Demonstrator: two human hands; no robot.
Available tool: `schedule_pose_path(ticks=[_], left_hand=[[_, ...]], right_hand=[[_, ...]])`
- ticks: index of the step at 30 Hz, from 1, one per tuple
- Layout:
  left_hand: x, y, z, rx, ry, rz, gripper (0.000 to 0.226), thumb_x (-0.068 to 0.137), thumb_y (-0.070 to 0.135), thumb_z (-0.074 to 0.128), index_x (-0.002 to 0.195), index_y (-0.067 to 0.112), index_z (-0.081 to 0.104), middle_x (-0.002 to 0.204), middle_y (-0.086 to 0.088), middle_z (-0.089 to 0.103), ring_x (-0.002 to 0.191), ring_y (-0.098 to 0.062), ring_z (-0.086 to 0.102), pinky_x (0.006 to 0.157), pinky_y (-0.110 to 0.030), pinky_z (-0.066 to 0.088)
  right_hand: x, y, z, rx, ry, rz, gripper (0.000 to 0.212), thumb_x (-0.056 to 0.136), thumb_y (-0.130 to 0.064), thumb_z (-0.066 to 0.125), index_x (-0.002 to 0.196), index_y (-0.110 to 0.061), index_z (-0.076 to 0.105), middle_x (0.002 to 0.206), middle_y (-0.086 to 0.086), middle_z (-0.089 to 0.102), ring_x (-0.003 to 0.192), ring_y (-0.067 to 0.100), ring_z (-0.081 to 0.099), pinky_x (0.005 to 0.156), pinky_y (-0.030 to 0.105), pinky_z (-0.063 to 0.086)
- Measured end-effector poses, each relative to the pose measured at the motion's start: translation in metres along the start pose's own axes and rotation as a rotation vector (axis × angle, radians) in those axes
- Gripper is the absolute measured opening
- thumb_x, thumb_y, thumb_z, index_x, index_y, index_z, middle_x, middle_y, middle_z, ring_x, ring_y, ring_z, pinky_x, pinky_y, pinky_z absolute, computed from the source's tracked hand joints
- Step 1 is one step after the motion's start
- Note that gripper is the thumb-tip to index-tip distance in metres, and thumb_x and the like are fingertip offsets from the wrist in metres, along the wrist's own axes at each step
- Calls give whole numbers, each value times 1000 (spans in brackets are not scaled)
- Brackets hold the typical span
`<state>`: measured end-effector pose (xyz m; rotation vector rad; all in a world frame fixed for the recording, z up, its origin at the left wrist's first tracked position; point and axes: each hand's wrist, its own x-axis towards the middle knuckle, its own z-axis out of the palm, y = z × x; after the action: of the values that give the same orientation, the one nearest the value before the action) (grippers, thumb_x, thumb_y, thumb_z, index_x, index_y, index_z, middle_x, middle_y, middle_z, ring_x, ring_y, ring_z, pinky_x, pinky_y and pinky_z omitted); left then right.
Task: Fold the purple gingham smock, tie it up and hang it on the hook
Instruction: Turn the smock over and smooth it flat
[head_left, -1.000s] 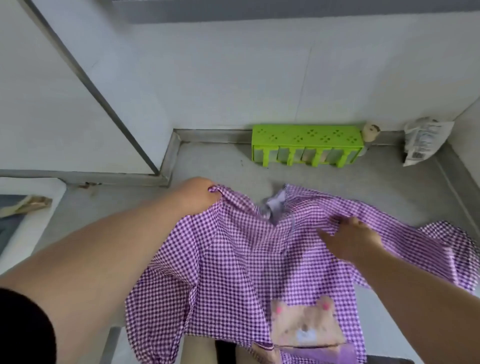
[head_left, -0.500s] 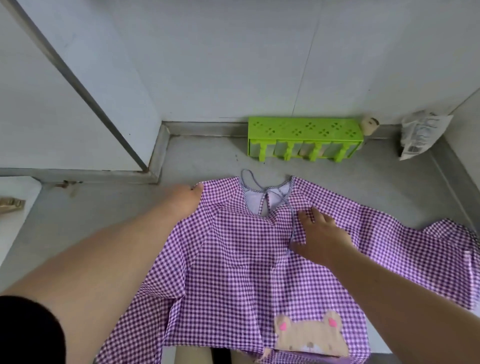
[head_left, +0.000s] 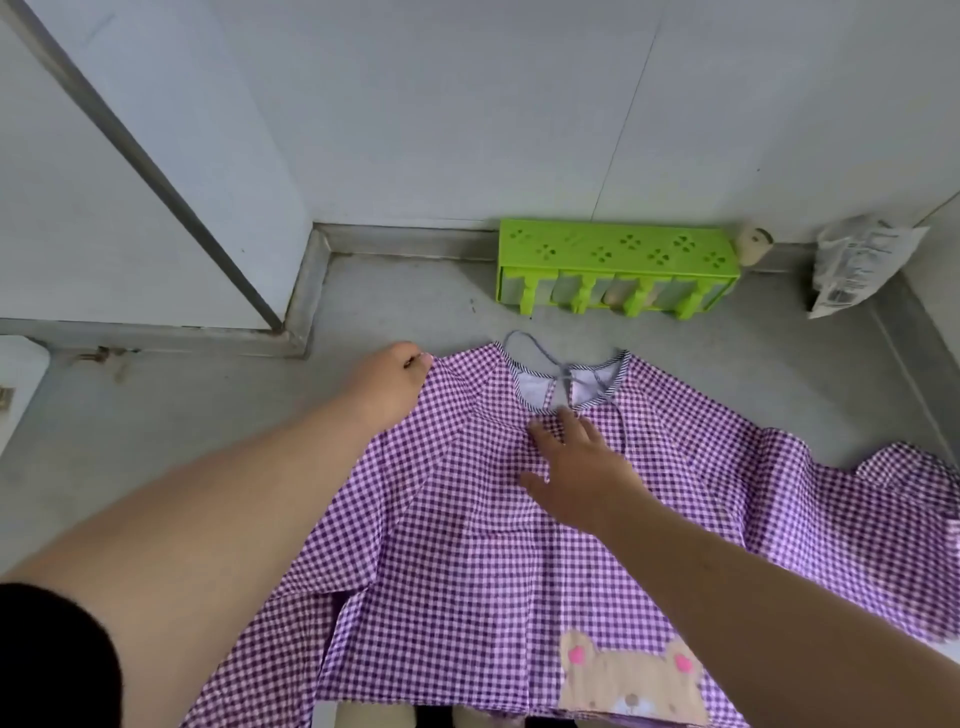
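- Purple gingham smock: thin checked cloth with a bear patch, spread flat on the grey counter, in front of the green plastic rack.
- Left hand pinches its left shoulder edge.
- Right hand, fingers spread, presses flat just below the striped neckline.

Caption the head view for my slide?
Left hand pinches the smock shoulder; right hand flattens its chest.
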<state>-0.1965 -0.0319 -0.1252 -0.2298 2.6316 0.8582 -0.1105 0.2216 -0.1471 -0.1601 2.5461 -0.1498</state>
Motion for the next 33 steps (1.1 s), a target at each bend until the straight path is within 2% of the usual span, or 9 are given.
schedule_pose_path(ticks=[2,6,12,16,19,24,26,29,33], left_hand=[[-2,-6,-1,29,-40,18,35,110,43,45,110,16,66,114,-5,70,102,-25,64,81,-33,42],[-17,-28,-14,73,-343,-65,47,106,55,49,143,28,60,131,6,64,119,-23,63,104,-39,47],[-9,-41,-30,-53,-118,-35,45,104,60,48,127,24,63,122,1,69,106,-21,66,99,-45,53],[-14,-50,-31,-151,-507,-140,78,78,81,67,143,39,56,134,9,68,119,-21,68,111,-51,50],[-28,-70,-27,40,-745,-170,86,77,69,79,152,36,51,147,8,62,129,-21,63,119,-48,43],[-46,-103,-45,152,-825,-259,92,60,55,85,141,19,63,132,1,71,116,-20,69,107,-39,54],[-52,-116,-57,234,-860,-281,61,76,41,82,129,16,65,117,0,72,101,-17,69,83,-30,59],[-57,-128,-82,394,-768,-232,31,92,38,68,114,15,68,105,-2,72,82,-16,65,64,-23,51],[-56,-128,-124,564,-431,-132,48,102,64,47,117,22,65,110,5,65,97,-13,63,91,-37,53]], right_hand=[[7,-6,6,-27,-38,50,105,86,-83,44,163,-33,-7,171,6,-18,158,37,-3,117,62,30],[13,-10,9,-89,-40,79,120,79,-87,51,161,-31,-16,169,10,-25,157,43,-5,117,65,28],[17,-17,10,-135,4,10,105,84,-84,45,156,-46,-21,169,4,-27,156,44,-3,107,68,41],[23,-17,4,-137,-68,61,112,78,-90,44,155,-46,-24,167,6,-31,155,48,-11,106,72,40],[29,-17,-2,-115,-103,80,121,72,-93,50,155,-45,-24,166,7,-32,154,49,-13,105,69,43],[31,-17,-5,-107,-126,89,127,69,-92,55,155,-46,-25,166,7,-32,153,49,-14,108,71,39],[32,-19,-6,-100,-126,90,128,68,-91,58,155,-45,-25,166,8,-31,153,50,-13,111,72,35],[32,-23,-10,-94,-131,99,130,68,-90,60,155,-45,-25,167,9,-30,153,52,-12,114,72,30],[32,-28,-14,-115,-149,123,131,67,-90,62,156,-44,-24,167,11,-28,152,54,-9,115,71,27]])
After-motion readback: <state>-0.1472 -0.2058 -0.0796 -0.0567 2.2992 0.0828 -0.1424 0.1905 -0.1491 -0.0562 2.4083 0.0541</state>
